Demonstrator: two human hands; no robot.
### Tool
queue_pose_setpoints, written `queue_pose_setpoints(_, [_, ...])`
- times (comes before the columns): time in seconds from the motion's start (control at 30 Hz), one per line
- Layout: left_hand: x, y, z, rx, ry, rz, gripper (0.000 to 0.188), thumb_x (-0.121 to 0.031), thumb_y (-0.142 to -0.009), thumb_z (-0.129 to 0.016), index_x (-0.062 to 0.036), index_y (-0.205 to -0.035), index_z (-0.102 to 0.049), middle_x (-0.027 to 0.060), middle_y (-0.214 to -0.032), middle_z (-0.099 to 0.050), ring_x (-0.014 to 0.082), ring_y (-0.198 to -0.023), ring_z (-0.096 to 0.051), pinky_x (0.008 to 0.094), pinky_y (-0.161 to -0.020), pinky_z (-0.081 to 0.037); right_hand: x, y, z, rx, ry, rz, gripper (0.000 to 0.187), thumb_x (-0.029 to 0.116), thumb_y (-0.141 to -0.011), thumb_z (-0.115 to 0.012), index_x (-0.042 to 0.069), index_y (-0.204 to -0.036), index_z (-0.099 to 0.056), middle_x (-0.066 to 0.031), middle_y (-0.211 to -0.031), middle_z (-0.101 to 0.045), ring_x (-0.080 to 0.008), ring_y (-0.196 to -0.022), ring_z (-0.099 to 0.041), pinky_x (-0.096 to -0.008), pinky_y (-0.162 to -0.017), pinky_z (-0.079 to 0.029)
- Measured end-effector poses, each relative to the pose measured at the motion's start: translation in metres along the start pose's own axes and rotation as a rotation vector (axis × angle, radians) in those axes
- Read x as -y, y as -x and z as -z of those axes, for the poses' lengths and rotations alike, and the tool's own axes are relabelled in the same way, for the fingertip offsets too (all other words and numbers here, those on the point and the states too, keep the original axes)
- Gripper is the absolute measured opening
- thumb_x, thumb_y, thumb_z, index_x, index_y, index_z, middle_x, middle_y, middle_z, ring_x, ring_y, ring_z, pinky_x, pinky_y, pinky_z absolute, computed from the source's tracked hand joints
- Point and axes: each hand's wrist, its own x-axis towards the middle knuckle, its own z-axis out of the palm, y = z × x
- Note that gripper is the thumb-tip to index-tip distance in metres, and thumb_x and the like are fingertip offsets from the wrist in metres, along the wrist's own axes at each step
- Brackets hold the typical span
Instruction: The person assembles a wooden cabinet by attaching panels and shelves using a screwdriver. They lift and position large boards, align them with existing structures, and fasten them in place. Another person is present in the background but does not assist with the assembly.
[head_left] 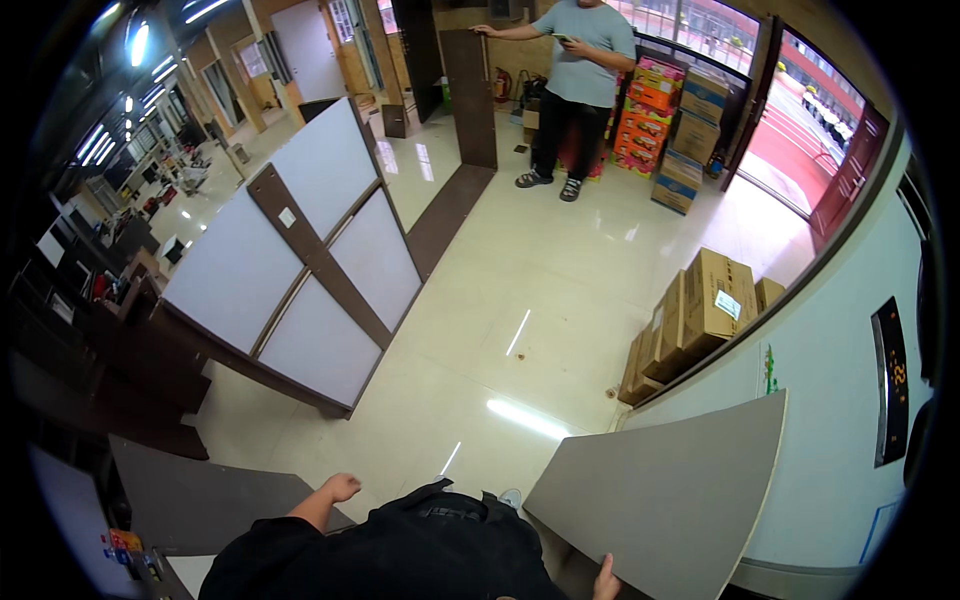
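My right hand (pixel 606 580) is at the near edge of a large flat grey board (pixel 665 490), which stands tilted on my right. Its thumb lies against the board's face, and the other fingers are hidden. My left hand (pixel 342 487) hangs in the air with its fingers curled in and nothing visible in it. Below and behind that hand lies another dark grey board (pixel 215 495). Ahead to the left stands a brown-framed furniture piece (pixel 318 262) with pale panels.
A long brown plank (pixel 450 215) lies on the shiny tiled floor (pixel 480 330). Cardboard boxes (pixel 700 305) line the right side, by a pale appliance with a display (pixel 888 380). At the back, a person (pixel 580 80) holds an upright brown board (pixel 470 100). An open doorway (pixel 795 130) is at far right.
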Motion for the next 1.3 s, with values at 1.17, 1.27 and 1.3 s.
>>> queue_pose_setpoints(1.17, [0.214, 0.077, -0.125, -0.465, 0.781, 0.431, 0.032, -0.028, -0.081, -0.054, -0.0060, -0.098, -0.069, 0.0167, -0.106, -0.064, 0.0319, -0.098, -0.060, 0.0393, -0.086, -0.048, 0.418, 0.021, -0.220, 0.730, 1.140, 1.115, 0.058, 0.051, -0.087, -0.051, -0.002, -0.111, -0.059, -0.0135, -0.091, -0.067, -0.0324, -0.079, -0.061, -0.0407, -0.076, -0.048])
queue_pose_setpoints(1.27, [0.207, 0.095, -0.173, -0.326, 0.815, 0.522, 0.034, -0.031, -0.081, -0.056, -0.0079, -0.103, -0.069, 0.0160, -0.109, -0.064, 0.0326, -0.100, -0.060, 0.0396, -0.088, -0.047, 0.390, 0.021, -0.252, 0.622, 1.099, 1.371, 0.046, 0.041, -0.084, -0.053, -0.001, -0.101, -0.061, -0.0110, -0.076, -0.066, -0.0301, -0.063, -0.061, -0.0410, -0.062, -0.050])
queue_pose_setpoints(1.3, [0.187, 0.106, -0.170, -0.269, 0.805, 0.534, 0.035, -0.031, -0.081, -0.057, -0.0081, -0.104, -0.068, 0.0158, -0.109, -0.064, 0.0332, -0.100, -0.060, 0.0398, -0.088, -0.046, 0.389, 0.025, -0.256, 0.599, 1.105, 1.335, 0.044, 0.039, -0.083, -0.055, -0.002, -0.098, -0.062, -0.0121, -0.075, -0.066, -0.0307, -0.063, -0.062, -0.0413, -0.062, -0.050])
